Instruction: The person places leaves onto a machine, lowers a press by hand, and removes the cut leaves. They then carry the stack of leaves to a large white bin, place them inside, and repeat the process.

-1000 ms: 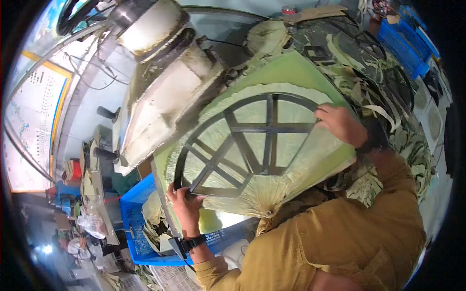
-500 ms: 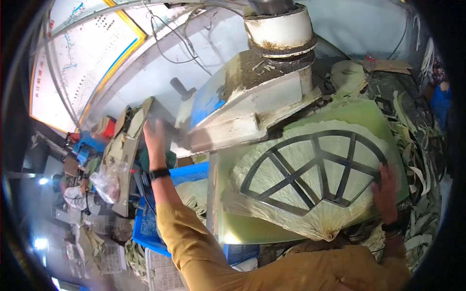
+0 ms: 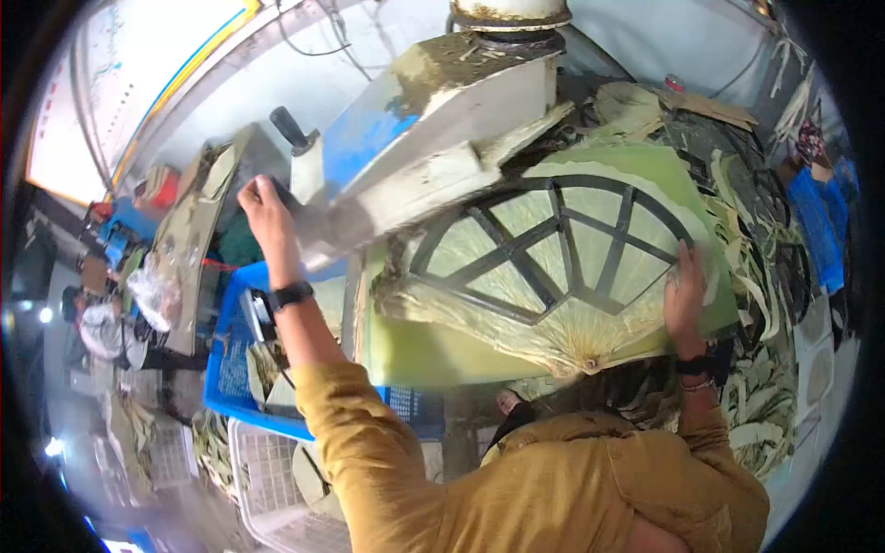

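A black fan-shaped cutting die (image 3: 569, 244) with inner ribs lies on a pale dried palm leaf (image 3: 516, 323). The leaf is spread over a green cutting board (image 3: 433, 359), its stem end toward my body. My right hand (image 3: 684, 300) rests at the right end of the die, fingers stretched along its edge. On the other side, my left hand (image 3: 267, 221) is closed round a dark handle (image 3: 286, 195) at the near left end of the white and blue press arm (image 3: 406, 129). The arm's head covers part of the die's upper left edge.
A second black handle (image 3: 289, 127) sticks up from the press. Below my left arm is a blue crate (image 3: 221, 369), with a white basket (image 3: 253, 479) nearer. Leaf scraps (image 3: 761, 396) heap up on the right. An upright board (image 3: 198, 276) stands at the left.
My left hand has gone from open beside the press to closed round its handle. The press head now overlaps the die's upper left. The view has shifted; my right hand stays by the die.
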### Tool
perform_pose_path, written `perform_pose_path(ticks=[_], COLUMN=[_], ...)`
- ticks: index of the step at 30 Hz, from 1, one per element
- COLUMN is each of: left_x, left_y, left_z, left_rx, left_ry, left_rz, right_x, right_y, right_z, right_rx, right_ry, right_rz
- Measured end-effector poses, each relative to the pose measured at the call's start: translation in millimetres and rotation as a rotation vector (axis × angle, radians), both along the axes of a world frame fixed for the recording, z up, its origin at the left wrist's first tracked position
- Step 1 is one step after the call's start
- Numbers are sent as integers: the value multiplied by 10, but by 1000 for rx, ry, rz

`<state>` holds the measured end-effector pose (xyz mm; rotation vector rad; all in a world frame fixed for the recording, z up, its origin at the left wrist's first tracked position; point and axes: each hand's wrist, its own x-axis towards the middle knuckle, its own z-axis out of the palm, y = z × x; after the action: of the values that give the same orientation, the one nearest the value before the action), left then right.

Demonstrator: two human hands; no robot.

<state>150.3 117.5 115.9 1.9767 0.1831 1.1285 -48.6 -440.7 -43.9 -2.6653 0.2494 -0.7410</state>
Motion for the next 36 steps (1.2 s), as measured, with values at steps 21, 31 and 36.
perform_pose_path(ticks=[21,31,36], left_x=[-1869,-2109,-2101], left_y=[-1985,-2512,-2448], left_z=[91,14,-174], left_rx=[-248,-239,-268], left_ry=[-76,-46,-44], left_rz=[-484,-420,-427], right_x=[-420,-336,-311], right_y=[977,742,752], right_z=[1589,1617,1491], right_rx=[902,1077,1078], right_ry=[-225,-350,-301], right_rz=[982,608,665])
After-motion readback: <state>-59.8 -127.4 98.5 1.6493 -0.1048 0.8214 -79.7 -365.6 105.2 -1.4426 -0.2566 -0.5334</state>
